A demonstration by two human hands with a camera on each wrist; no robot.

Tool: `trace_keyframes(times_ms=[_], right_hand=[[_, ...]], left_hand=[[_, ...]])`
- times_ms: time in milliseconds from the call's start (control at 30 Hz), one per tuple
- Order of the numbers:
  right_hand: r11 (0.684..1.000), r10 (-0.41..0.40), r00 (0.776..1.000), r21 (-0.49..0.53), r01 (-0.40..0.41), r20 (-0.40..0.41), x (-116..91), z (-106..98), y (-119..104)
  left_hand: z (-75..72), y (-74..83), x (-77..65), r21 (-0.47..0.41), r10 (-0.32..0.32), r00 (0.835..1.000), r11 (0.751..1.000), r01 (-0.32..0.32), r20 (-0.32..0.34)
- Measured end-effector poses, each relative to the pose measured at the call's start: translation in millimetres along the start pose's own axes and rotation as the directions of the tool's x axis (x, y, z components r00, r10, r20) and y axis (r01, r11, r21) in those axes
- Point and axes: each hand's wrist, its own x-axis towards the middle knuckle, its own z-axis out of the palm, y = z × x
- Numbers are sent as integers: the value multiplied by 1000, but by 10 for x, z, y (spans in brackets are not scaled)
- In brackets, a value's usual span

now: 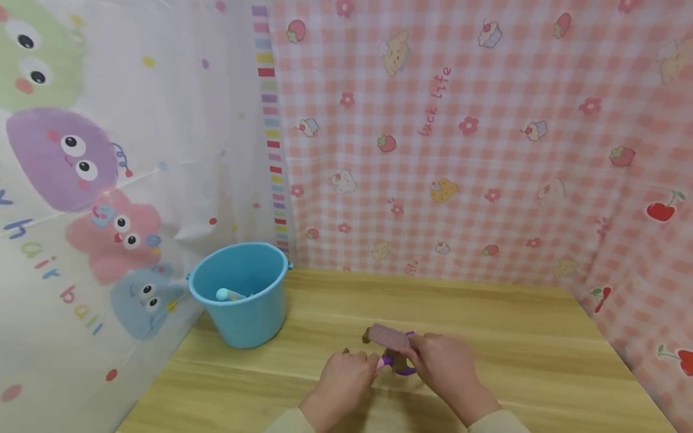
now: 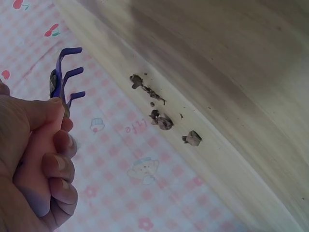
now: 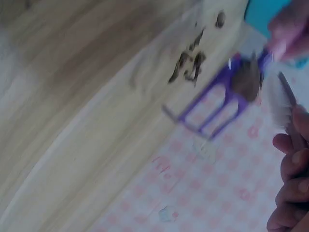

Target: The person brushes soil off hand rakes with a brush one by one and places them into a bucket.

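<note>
My left hand [image 1: 346,379] grips the pink handle of a small garden hand rake [image 2: 36,169] with purple prongs. Brown, mud-like lumps cling to the base of the prongs, as the right wrist view shows. In my right hand [image 1: 446,367] is a brush [image 1: 387,337] with a dull pink back and pale bristles [image 3: 279,104]. In the head view the brush lies over the rake's head and partly covers it; whether the bristles touch it there I cannot tell. Several brown clumps [image 2: 164,121] lie on the wooden table below.
A blue bucket [image 1: 246,316] stands on the table [image 1: 509,325] at the left, with a light blue-tipped object [image 1: 230,294] inside. A pink checked cloth [image 1: 444,150] hangs behind the table, and a white cartoon-printed sheet [image 1: 178,90] hangs at the left.
</note>
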Motion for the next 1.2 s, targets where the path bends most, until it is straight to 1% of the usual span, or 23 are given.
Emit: trace_keyframes(times_ms=[67, 133, 200, 233, 300, 367, 400, 433, 467, 500, 533, 600, 667, 733, 833, 867, 933, 1033, 1133, 1200], right_hand=[[1000, 2, 1000, -18, -2, -1, 4, 30, -70], [999, 47, 999, -21, -47, 3, -8, 69, -107], [995, 102, 995, 10, -102, 6, -29, 115, -115], [990, 136, 991, 43, -136, 11, -38, 130, -109], [970, 212, 977, 114, -213, 19, -65, 142, -104], [941, 289, 957, 174, -289, 25, -107, 141, -110], [925, 322, 946, 203, -321, 27, -134, 138, -124], [915, 341, 940, 225, -335, 14, -163, 136, -143], [917, 340, 940, 227, -328, -13, -199, 141, -165], [926, 323, 945, 223, -306, -45, -235, 158, -188], [940, 294, 952, 208, -271, -84, -271, 183, -211], [971, 205, 964, 155, -179, -171, -337, 254, -249], [991, 124, 959, 79, -107, -254, -388, 334, -267], [997, 81, 951, 35, -74, -299, -417, 404, -273], [997, 75, 935, 13, -75, -347, -431, 461, -273], [997, 77, 931, 13, -77, -358, -428, 470, -273], [997, 74, 923, 12, -75, -377, -420, 478, -269], [996, 87, 921, 16, -87, -381, -413, 477, -269], [994, 108, 919, 26, -106, -378, -423, 485, -265], [993, 119, 918, 32, -116, -379, -432, 503, -260]], left_hand=[[-5, -12, 3, 2, -13, 1000, 1000, 13, -22], [-11, -20, 0, -1, -30, 999, 1000, 30, -29], [-20, -24, -14, -19, -43, 999, 999, 43, -6], [-23, -27, -15, -36, -51, 999, 998, 51, 18], [-31, -36, -19, -107, -79, 994, 990, 87, 77], [-31, -52, -24, -200, -128, 982, 968, 154, 137], [-29, -62, -24, -244, -159, 975, 950, 194, 157], [-19, -75, -25, -280, -188, 966, 931, 232, 176], [-18, -89, -22, -317, -216, 958, 910, 267, 189], [-10, -101, -18, -345, -242, 951, 891, 296, 193], [-6, -114, -13, -366, -265, 944, 873, 322, 197], [-5, -135, 5, -404, -301, 932, 841, 360, 203], [-23, -154, 29, -452, -335, 919, 800, 394, 207], [-43, -166, 47, -501, -361, 906, 756, 422, 219], [-76, -180, 59, -560, -382, 891, 694, 453, 246], [-85, -182, 60, -572, -384, 886, 677, 462, 261], [-95, -188, 62, -584, -389, 878, 657, 476, 278], [-97, -193, 64, -590, -393, 870, 641, 492, 298], [-96, -192, 69, -588, -394, 866, 637, 499, 308], [-98, -189, 72, -584, -394, 865, 639, 501, 311]])
